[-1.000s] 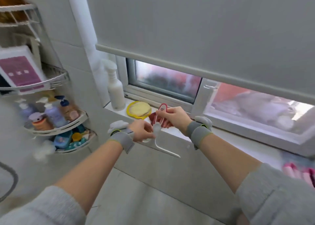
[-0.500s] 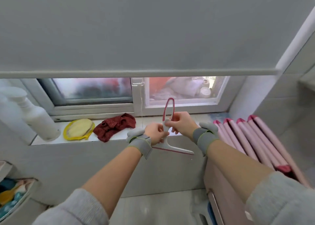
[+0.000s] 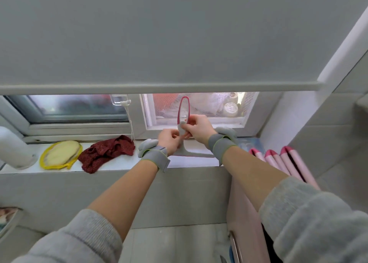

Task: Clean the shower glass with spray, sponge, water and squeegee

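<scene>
A squeegee (image 3: 183,111) with a pink loop handle and a white blade stands upright over the window sill (image 3: 119,163). My right hand (image 3: 199,129) grips its handle just below the loop. My left hand (image 3: 170,141) holds the neck lower down, close to the blade, which lies along the sill. A yellow-rimmed sponge (image 3: 60,154) lies flat on the sill to the left. Beside it sits a crumpled dark red cloth (image 3: 107,152). A white bottle (image 3: 14,147) stands at the far left edge.
A grey roller blind (image 3: 179,35) hangs low over the window (image 3: 79,107), its cord (image 3: 131,127) dangling to the sill. A pink folded item (image 3: 282,163) stands at the right against a tiled wall. A shelf corner (image 3: 9,219) shows at the lower left.
The view has swung right from the corner shelves to face the window. Both hands have carried the squeegee right along the sill and stood it more upright above the sill.
</scene>
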`<state>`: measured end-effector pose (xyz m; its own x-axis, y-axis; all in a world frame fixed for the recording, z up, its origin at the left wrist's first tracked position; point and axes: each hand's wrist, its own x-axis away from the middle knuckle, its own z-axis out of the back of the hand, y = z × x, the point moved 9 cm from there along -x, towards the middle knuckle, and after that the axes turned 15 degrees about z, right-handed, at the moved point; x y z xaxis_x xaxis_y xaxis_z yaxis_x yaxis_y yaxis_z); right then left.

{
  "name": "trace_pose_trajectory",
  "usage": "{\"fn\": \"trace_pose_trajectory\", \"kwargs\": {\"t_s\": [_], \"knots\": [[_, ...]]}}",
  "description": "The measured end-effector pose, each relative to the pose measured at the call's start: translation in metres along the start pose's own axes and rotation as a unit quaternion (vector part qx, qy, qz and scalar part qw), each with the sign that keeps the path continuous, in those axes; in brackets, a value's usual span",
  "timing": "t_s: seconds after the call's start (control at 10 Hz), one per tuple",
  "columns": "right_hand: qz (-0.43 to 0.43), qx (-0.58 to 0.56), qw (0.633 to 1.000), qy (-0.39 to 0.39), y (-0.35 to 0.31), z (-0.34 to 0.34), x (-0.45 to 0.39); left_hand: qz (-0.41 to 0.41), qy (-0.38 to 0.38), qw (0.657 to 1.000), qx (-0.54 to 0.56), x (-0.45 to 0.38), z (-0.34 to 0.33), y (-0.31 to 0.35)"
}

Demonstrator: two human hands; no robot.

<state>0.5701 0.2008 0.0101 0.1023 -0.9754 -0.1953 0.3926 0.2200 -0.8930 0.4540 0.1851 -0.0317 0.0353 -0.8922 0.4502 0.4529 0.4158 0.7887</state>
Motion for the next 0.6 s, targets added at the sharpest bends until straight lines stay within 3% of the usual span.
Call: {"fn": "trace_pose_trajectory", "kwargs": {"t_s": [0.4,0.6], "knots": [[-0.043,0.016,0.998,-0.034,0.029,-0.035,-0.027,0.032,0.049,0.997,-0.057,-0.037,0.012,-0.021],[-0.088,0.042,0.995,0.004,0.025,-0.026,-0.008,0.036,0.073,0.993,-0.086,-0.017,0.026,-0.032]]}}
